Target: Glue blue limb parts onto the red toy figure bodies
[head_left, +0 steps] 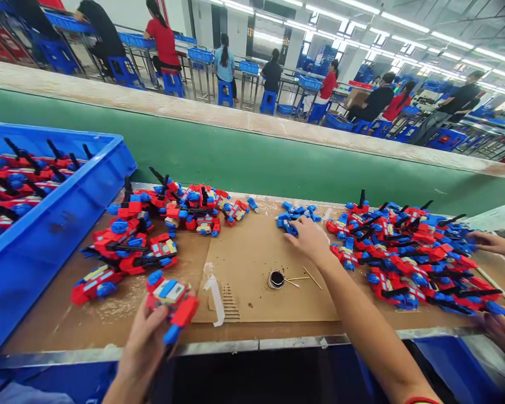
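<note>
Right now the left hand point(141, 331) has its fingers clamped on a red-and-blue toy point(171, 292), held above the near edge of the desk point(84, 336), left of the middle. Right hand point(310, 240) reaches across to the small blue parts point(302, 211) by the far edge, right of the middle; fingers at the nearest pieces, can't tell if closed on one or just touching. Step in hand looks like picking a blue part while the toy waits in the other hand. Next move probably calls for a firm pinch on a single part, lifted free of its neighbours, with the toy kept steady.

Around: cardboard sheet point(244, 252) mid-desk, reaching close to the near edge; on it a small pot point(276, 279) of dark liquid, thin sticks point(313, 278) beside it, a white strip point(216, 303) toward the near left corner. One toy pile point(126, 244) to the left, bigger pile point(416, 258) to the right, blue crate point(73, 205) at the left end. Another person's hands point(490, 244) are at the right pile. In the way: the open pot, between the two hands and easy to knock, I'd say; right pile crowds the reaching forearm
</note>
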Action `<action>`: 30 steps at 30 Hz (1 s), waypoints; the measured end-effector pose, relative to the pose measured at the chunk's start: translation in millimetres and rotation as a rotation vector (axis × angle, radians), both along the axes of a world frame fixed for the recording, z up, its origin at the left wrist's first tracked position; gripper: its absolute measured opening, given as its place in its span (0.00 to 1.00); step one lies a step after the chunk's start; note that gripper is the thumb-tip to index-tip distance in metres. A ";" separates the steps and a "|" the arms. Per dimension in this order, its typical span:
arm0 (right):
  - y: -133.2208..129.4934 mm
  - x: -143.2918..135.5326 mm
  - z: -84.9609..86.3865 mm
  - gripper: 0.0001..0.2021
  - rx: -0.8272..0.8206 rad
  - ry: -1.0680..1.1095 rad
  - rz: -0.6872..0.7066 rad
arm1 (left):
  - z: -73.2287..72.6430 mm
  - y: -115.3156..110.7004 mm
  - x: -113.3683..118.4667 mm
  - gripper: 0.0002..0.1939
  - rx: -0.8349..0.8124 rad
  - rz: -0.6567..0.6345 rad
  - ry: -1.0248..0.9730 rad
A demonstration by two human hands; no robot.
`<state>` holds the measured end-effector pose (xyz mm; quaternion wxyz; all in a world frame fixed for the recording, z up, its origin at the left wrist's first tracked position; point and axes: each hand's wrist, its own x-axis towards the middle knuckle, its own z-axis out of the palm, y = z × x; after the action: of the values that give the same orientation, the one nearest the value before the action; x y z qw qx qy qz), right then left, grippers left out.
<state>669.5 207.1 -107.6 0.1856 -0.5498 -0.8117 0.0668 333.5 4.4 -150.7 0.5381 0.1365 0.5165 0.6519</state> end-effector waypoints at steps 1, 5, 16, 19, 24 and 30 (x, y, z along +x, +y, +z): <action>7.1 -5.0 -1.7 0.15 0.008 0.015 -0.004 | 0.3 2.9 13.8 0.31 0.024 0.026 -0.074; 9.9 -6.4 -6.0 0.06 0.047 0.148 -0.019 | -4.7 3.9 41.5 0.30 0.056 0.018 -0.322; -95.5 23.8 -21.7 0.19 -0.150 1.150 0.012 | -9.1 25.4 49.0 0.30 0.197 -0.183 -0.275; -111.8 19.5 -12.9 0.12 -0.184 1.014 0.114 | -16.2 25.9 51.5 0.29 0.242 -0.216 -0.276; -105.7 13.8 17.8 0.13 -0.140 0.509 0.286 | -31.0 24.1 54.1 0.33 0.258 -0.244 -0.292; -89.2 0.5 30.4 0.11 -0.141 0.155 0.499 | -26.7 23.9 51.8 0.30 0.147 -0.242 -0.277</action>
<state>670.0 118.0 -77.3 0.1862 -0.3374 -0.8989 0.2086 385.3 28.3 -177.3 0.6671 0.1459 0.3684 0.6309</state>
